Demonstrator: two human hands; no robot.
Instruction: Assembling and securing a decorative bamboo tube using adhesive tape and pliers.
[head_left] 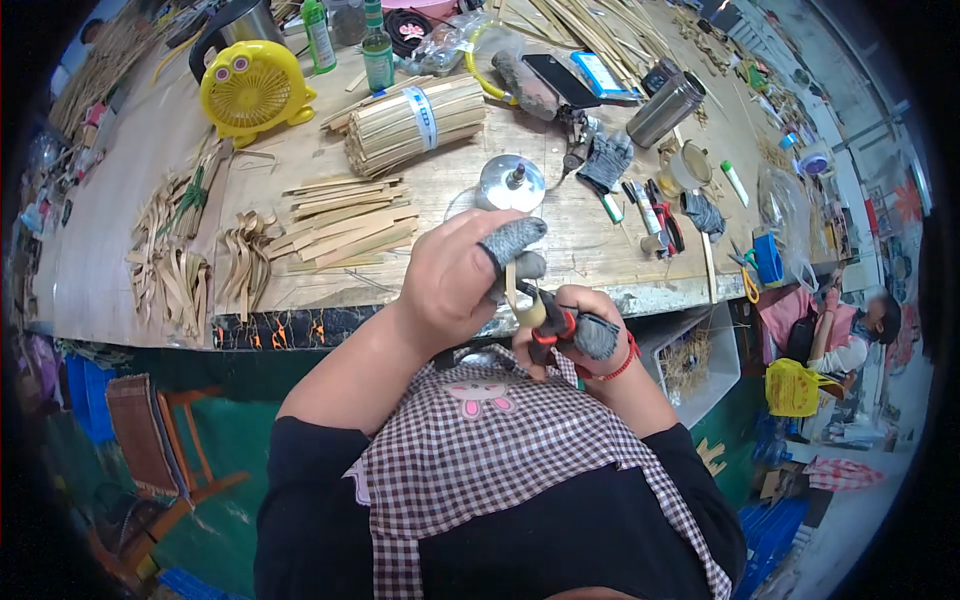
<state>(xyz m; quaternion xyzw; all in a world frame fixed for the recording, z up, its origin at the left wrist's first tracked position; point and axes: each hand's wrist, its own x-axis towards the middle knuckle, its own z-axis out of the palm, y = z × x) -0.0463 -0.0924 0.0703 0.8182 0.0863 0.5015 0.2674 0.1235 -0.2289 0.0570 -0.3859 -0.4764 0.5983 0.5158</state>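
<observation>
Above the table's front edge, my left hand (450, 268) is closed on a thin bamboo strip (511, 287), with a grey knitted sleeve over the thumb. Beside it, my right hand (578, 335) grips red-and-black handled pliers (545, 338), its thumb also in a grey sleeve. The jaws are close to the strip's lower end; whether they bite on it is hidden by my fingers. Just beyond my hands stands a round metal-topped piece with a dark knob (513, 182).
A bundle of bamboo slats (418, 125) lies beyond loose strips (347, 222) and curled shavings (172, 285). A yellow fan (256, 92) stands far left. To the right are a steel flask (665, 108), a glass mug (686, 168) and scissors (746, 275). A person (835, 330) sits farther right.
</observation>
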